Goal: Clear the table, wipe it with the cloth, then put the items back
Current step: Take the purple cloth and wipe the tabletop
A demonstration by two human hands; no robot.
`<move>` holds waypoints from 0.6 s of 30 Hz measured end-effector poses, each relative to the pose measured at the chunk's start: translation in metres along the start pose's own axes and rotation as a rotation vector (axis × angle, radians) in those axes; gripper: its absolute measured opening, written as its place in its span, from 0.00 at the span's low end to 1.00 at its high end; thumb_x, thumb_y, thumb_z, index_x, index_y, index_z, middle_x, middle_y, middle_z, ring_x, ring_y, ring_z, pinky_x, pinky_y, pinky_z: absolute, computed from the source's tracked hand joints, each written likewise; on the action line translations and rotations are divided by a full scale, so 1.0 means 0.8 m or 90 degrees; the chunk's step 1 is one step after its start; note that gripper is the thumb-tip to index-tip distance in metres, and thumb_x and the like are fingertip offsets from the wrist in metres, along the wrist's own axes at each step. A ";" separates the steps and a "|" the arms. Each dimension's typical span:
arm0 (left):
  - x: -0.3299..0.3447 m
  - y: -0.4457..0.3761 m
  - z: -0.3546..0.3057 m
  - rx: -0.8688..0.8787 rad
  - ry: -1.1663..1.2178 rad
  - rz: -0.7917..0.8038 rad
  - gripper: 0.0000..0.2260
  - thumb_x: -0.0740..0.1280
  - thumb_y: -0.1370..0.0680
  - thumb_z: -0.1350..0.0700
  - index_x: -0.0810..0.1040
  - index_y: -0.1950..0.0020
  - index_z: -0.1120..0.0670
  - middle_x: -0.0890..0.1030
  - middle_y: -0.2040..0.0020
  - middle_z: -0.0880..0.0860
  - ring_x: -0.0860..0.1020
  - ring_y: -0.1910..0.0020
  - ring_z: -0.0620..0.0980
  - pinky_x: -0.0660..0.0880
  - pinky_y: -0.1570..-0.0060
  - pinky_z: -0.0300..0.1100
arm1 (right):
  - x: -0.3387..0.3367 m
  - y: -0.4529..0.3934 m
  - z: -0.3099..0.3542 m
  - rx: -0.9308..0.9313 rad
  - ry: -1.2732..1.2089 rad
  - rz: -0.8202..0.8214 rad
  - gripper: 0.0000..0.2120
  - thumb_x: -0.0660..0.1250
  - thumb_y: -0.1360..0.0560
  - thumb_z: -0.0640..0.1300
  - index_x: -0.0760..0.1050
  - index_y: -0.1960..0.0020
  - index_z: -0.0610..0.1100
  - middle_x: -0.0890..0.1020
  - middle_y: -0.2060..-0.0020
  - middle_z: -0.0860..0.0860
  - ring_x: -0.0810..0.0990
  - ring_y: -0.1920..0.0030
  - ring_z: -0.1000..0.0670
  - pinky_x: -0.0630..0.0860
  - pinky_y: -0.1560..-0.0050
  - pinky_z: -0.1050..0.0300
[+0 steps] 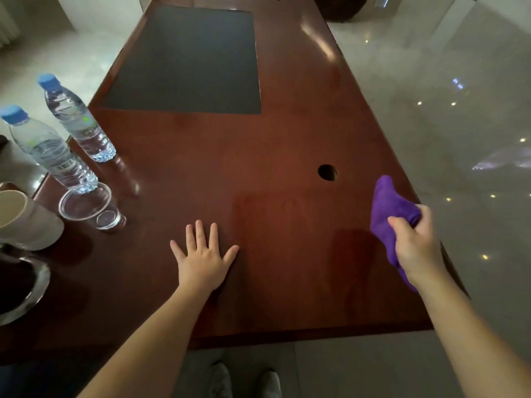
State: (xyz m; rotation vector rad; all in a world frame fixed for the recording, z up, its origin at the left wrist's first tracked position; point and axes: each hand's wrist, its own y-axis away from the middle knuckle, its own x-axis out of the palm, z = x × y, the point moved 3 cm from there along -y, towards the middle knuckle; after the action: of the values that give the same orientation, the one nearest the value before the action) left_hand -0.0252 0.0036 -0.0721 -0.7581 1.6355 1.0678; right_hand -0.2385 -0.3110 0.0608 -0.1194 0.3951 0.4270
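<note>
My right hand [415, 242] is shut on a purple cloth [386, 205], held just above the right edge of the dark red wooden table [258, 168]. My left hand [202, 254] lies flat on the table near its front, fingers spread, holding nothing. At the left side stand two clear water bottles with blue caps, one nearer [48, 150] and one farther [77, 119]. In front of them sits a clear plastic cup [89, 206], and a white paper cup [26, 219] stands at the far left.
A black rectangular mat [186, 61] is set into the far half of the table. A round cable hole [327, 172] lies near the right edge. A glass dish [20, 288] sits at the left front. Shiny tiled floor surrounds the table; my shoes [247, 380] show below.
</note>
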 end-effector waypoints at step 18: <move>-0.001 0.006 0.012 0.021 -0.012 -0.110 0.36 0.35 0.25 0.29 0.48 0.20 0.43 0.47 0.19 0.50 0.42 0.21 0.52 0.37 0.27 0.59 | 0.120 0.032 -0.100 -0.108 0.755 0.269 0.46 0.45 0.30 0.76 0.49 0.21 0.49 0.52 0.22 0.45 0.48 0.23 0.40 0.48 0.27 0.40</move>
State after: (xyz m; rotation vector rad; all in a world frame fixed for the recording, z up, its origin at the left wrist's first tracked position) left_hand -0.0255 0.0147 -0.0713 -0.8498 1.5375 0.9206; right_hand -0.1966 -0.2673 -0.0515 -0.4632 1.5697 0.7856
